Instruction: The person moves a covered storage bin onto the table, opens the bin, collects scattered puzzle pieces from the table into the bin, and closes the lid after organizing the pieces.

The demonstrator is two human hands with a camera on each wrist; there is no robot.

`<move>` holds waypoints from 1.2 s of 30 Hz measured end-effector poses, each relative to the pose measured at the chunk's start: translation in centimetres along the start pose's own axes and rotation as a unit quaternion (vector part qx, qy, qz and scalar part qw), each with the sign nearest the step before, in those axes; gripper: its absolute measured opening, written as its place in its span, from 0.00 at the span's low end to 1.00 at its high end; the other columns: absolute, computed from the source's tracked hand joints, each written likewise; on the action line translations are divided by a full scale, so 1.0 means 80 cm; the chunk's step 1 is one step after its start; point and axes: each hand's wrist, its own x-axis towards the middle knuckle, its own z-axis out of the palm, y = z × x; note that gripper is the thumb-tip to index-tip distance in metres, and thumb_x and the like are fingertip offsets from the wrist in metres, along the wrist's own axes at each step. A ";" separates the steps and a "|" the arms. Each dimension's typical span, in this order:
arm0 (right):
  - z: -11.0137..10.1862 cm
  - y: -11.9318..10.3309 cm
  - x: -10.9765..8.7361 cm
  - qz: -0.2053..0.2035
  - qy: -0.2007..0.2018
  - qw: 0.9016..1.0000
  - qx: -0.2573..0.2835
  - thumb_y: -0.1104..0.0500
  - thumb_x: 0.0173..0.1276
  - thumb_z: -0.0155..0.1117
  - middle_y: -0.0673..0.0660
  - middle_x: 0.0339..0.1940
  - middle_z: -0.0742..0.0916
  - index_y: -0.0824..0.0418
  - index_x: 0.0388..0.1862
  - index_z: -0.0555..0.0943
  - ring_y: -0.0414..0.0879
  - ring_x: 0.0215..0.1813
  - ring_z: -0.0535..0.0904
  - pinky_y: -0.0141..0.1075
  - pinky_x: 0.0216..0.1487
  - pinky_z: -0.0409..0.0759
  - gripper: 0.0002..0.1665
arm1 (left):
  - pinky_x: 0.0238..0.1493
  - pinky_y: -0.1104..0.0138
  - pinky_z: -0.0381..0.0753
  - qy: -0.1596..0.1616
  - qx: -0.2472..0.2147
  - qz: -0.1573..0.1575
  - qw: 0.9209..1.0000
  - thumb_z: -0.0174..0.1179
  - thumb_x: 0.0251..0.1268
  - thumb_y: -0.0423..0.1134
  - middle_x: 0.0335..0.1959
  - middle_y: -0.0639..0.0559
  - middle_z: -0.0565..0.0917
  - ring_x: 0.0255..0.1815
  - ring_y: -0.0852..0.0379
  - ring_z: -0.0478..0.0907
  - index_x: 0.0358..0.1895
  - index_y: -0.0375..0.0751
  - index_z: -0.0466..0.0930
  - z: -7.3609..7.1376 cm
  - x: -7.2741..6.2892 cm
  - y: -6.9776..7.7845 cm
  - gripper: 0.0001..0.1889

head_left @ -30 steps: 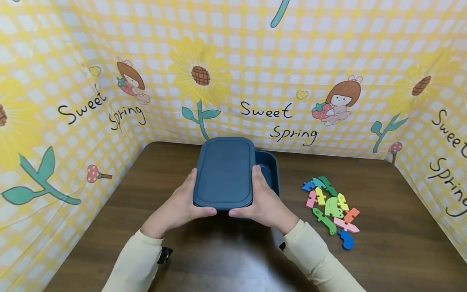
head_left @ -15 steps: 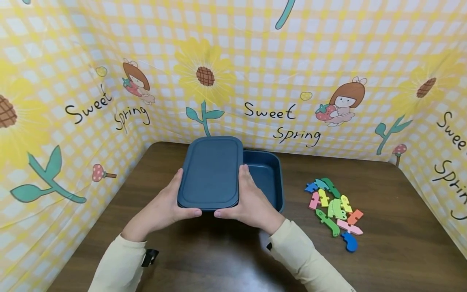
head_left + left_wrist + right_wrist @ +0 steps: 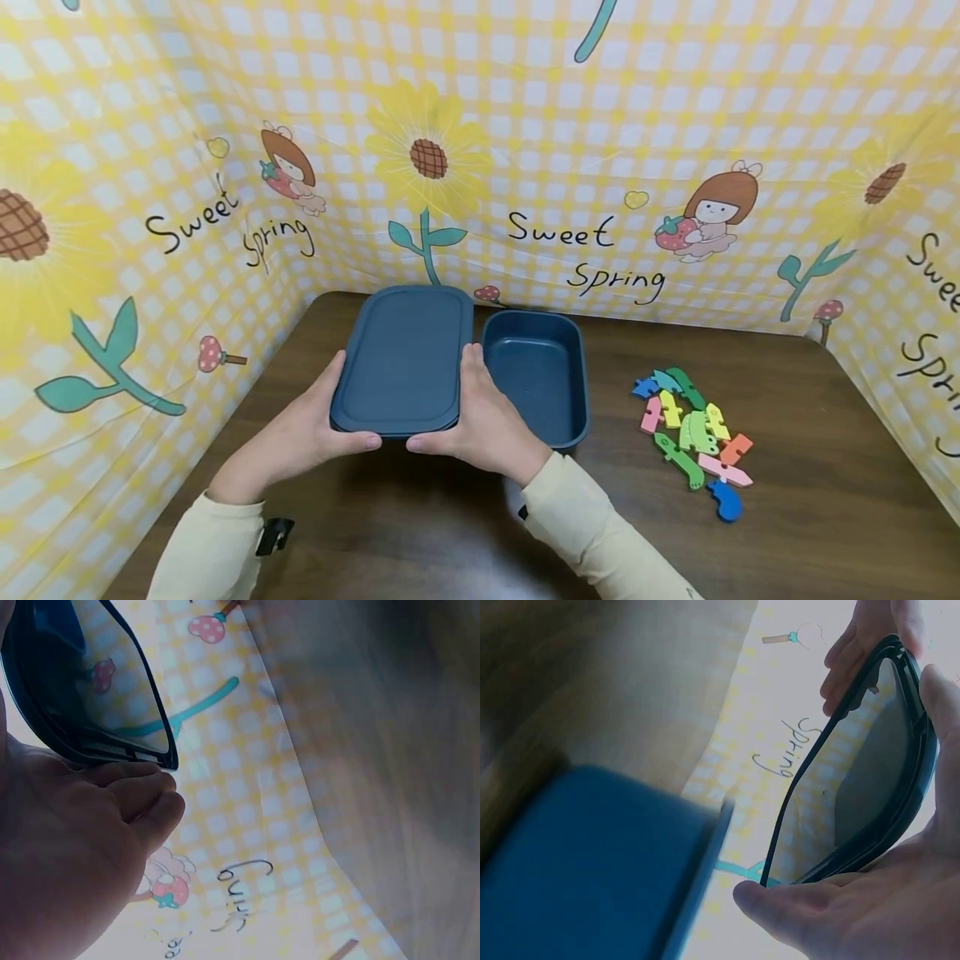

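A dark blue rectangular lid (image 3: pixel 407 358) is held between both hands over the left half of the table. My left hand (image 3: pixel 300 433) grips its left side, thumb along the near edge. On the right side, my right hand (image 3: pixel 491 421) grips it the same way, its thumb also on the near edge. The right wrist view shows the lid's glossy underside (image 3: pixel 855 780) with a raised rim. Just right of the lid stands a dark blue box (image 3: pixel 540 379), uncovered, with nothing inside it. In the left wrist view the fingers (image 3: pixel 154 802) lie under the lid's rim.
Several colourful puzzle pieces (image 3: pixel 697 429) lie in a loose cluster on the brown wooden table (image 3: pixel 817 467), right of the box. A yellow checked cloth (image 3: pixel 570 108) walls the table at the back and both sides.
Both hands have carried the lid leftward, away from above the box. The box, mostly covered from view before, now shows its whole opening. The puzzle pieces stay in place.
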 end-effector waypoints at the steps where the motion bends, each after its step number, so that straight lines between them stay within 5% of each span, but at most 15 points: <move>1: 0.003 -0.002 0.001 -0.002 -0.001 1.000 0.004 0.29 0.52 0.76 0.56 0.84 0.39 0.58 0.83 0.32 0.52 0.82 0.42 0.50 0.74 0.58 0.82 | 0.65 0.41 0.63 -0.001 0.004 -0.002 1.000 0.73 0.58 0.59 0.81 0.34 0.43 0.76 0.35 0.55 0.81 0.49 0.22 -0.002 -0.002 -0.002 0.68; 15: 0.033 -0.010 0.011 0.027 -0.016 0.999 0.014 0.30 0.52 0.77 0.57 0.83 0.38 0.58 0.84 0.32 0.58 0.79 0.53 0.50 0.70 0.65 0.82 | 0.62 0.39 0.66 -0.015 0.027 -0.030 0.999 0.73 0.58 0.58 0.78 0.25 0.48 0.72 0.29 0.59 0.81 0.41 0.24 -0.012 -0.012 -0.025 0.68; 29: 0.066 -0.024 0.025 0.047 -0.018 0.998 0.036 0.30 0.51 0.78 0.58 0.83 0.38 0.58 0.83 0.32 0.55 0.81 0.49 0.49 0.72 0.63 0.83 | 0.59 0.41 0.70 -0.027 0.071 -0.041 0.996 0.72 0.58 0.59 0.75 0.21 0.53 0.69 0.27 0.64 0.80 0.36 0.24 -0.032 -0.020 -0.051 0.68; 36: 0.076 -0.013 0.032 0.067 -0.036 0.997 0.008 0.30 0.52 0.77 0.63 0.83 0.40 0.63 0.83 0.33 0.54 0.82 0.38 0.52 0.75 0.55 0.81 | 0.60 0.40 0.69 -0.046 0.085 -0.036 0.995 0.72 0.58 0.61 0.76 0.22 0.52 0.69 0.27 0.63 0.80 0.32 0.26 -0.027 -0.008 -0.064 0.68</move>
